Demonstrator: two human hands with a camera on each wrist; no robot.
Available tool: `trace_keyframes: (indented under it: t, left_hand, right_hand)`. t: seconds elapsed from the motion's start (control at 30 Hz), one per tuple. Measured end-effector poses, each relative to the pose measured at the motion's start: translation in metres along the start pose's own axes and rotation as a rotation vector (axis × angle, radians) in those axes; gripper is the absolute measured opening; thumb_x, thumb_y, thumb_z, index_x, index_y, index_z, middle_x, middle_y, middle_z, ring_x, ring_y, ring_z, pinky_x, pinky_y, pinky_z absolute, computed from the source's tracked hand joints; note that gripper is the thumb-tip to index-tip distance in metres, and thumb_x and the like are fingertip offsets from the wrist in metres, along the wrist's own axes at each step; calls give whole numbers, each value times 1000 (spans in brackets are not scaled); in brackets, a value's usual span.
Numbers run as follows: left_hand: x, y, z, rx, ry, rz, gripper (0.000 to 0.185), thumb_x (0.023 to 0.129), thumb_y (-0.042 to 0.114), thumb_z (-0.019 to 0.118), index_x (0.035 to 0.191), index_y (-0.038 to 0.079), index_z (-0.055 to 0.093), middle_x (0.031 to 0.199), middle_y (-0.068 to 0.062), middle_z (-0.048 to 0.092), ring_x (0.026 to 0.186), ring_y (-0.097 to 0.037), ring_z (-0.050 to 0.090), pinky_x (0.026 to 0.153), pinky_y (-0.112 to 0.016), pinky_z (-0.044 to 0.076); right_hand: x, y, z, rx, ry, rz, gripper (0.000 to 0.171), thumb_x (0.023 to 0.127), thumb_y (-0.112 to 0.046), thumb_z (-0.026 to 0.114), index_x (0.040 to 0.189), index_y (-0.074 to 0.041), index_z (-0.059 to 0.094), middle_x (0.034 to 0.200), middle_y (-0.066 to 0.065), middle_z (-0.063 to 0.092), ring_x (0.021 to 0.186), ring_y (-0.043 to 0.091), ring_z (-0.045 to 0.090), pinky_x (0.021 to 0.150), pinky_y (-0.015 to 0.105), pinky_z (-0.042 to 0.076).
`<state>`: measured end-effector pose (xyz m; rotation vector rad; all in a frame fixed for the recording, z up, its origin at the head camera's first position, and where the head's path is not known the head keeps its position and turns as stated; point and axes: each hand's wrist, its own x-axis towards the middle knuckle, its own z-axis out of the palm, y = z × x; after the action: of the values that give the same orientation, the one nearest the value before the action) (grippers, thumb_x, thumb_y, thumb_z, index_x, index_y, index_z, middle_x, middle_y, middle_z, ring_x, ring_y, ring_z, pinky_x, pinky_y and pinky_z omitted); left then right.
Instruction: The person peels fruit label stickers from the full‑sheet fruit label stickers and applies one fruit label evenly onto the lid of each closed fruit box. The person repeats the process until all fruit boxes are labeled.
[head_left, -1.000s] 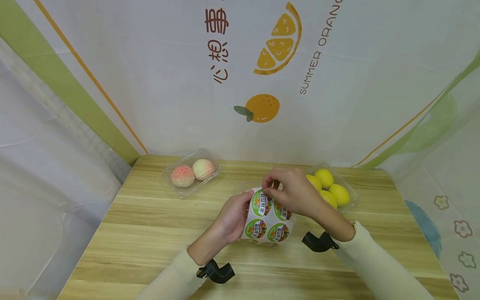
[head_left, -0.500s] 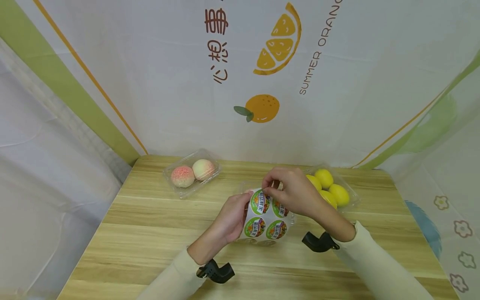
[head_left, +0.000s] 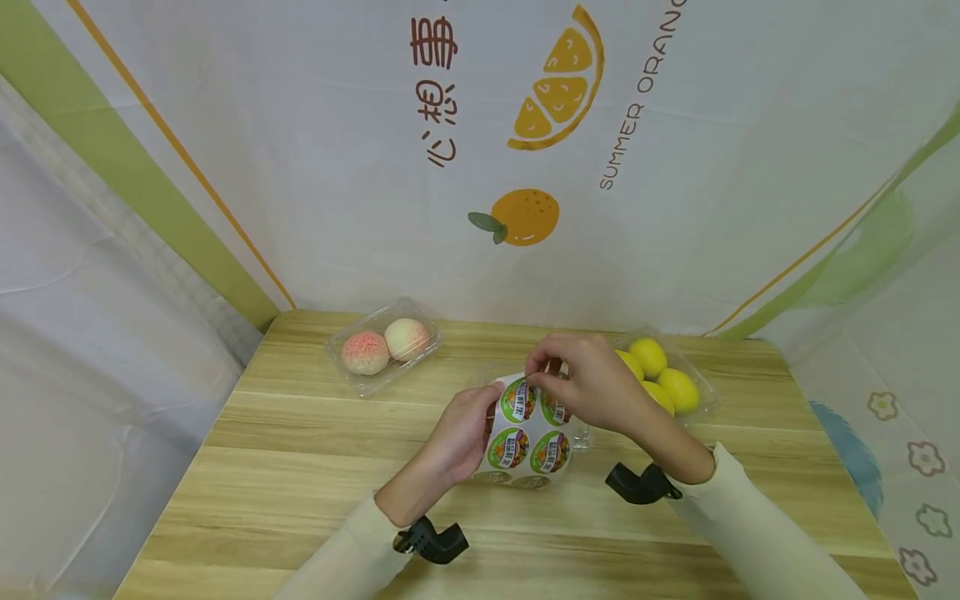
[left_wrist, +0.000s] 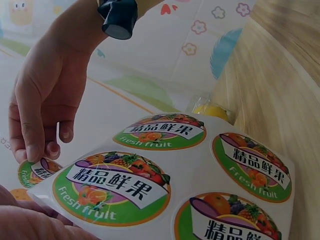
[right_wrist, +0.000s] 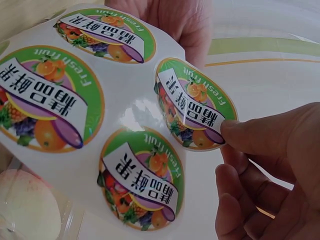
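My left hand (head_left: 467, 429) grips the left edge of a white sheet of fruit stickers (head_left: 527, 427), which curves over at its lower end. The stickers are round, green and printed "Fresh fruit". At the sheet's upper edge, my right hand (head_left: 588, 379) pinches the rim of one sticker (right_wrist: 195, 105) between thumb and index finger. In the right wrist view that sticker juts past the backing edge; part of it still lies against the sheet. The left wrist view has the pinched sticker (left_wrist: 37, 172) beside the left thumb. Under the sheet, a clear plastic box (head_left: 581, 437) is mostly hidden.
On the wooden table (head_left: 315, 483), a clear box (head_left: 367, 385) with two pink-white peaches (head_left: 407, 339) stands back left. Another clear box with several lemons (head_left: 678, 390) is back right, partly behind the right forearm. A printed curtain (head_left: 337, 167) hangs behind the table.
The sticker sheet has shifted slightly up and left at its lower part, exposing more of the clear box beneath. The right hand keeps its pinch in nearly the same place.
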<state>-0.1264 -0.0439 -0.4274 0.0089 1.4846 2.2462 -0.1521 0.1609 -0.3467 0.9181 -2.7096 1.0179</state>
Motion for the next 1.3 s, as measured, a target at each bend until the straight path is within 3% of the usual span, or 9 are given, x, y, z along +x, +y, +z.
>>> trace_keyframes:
  t: [0.77,1.3]
  left_hand:
    - [6,-2,-6,-10,70,-27,44,117,21,40,127,-14,64,90,0,75,88,-11,71,81,-29,59]
    - [6,0,-9,-58,101,-17,44,117,18,39,133,-17,61,91,-6,78,83,-11,75,76,-28,62]
  right_hand:
    - [1,0,-5,11,0,-7,17,94,0,83,91,-15,76,88,-8,71,79,13,64,63,30,55]
    - [0,0,-8,26,15,-14,17,94,0,83,90,-15,76,87,-10,71,74,10,63,59,28,52]
